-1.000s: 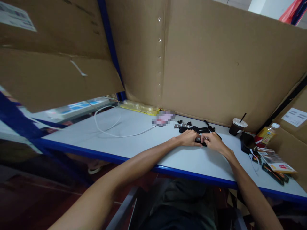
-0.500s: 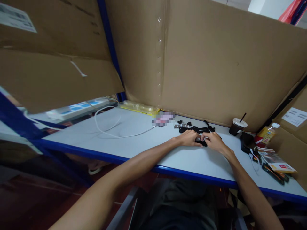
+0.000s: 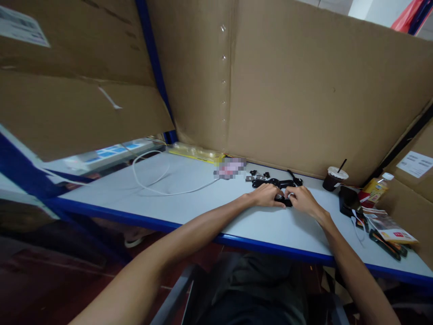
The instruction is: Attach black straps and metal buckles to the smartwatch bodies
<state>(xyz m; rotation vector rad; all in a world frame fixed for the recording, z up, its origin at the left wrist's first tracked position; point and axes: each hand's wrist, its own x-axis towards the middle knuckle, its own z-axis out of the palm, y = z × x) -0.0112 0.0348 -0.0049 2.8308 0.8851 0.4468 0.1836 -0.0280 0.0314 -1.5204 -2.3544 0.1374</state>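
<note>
Close together at the middle right of the table (image 3: pixel 203 203), my two hands are on a small black piece (image 3: pixel 287 202) with a pale part showing on it. Its exact kind is too small to make out. My left hand (image 3: pixel 269 195) is closed around its left end, thumb along the near side. At the other end, my right hand (image 3: pixel 302 198) has its fingers bent and pinched over the piece. Just behind my hands lies a bundled black cable (image 3: pixel 260 183). Beyond that are several small black and silver parts (image 3: pixel 259 176).
A drink cup with a straw (image 3: pixel 334 178), a bottle (image 3: pixel 377 188), a dark case (image 3: pixel 350 201) and a snack packet (image 3: pixel 385 225) stand or lie at the right. A white cable (image 3: pixel 169 194) loops across the left. Cardboard (image 3: pixel 287 90) walls the back.
The fingers of my right hand have shifted slightly on the black piece. My left hand stays where it was, and the objects on the table have not moved.
</note>
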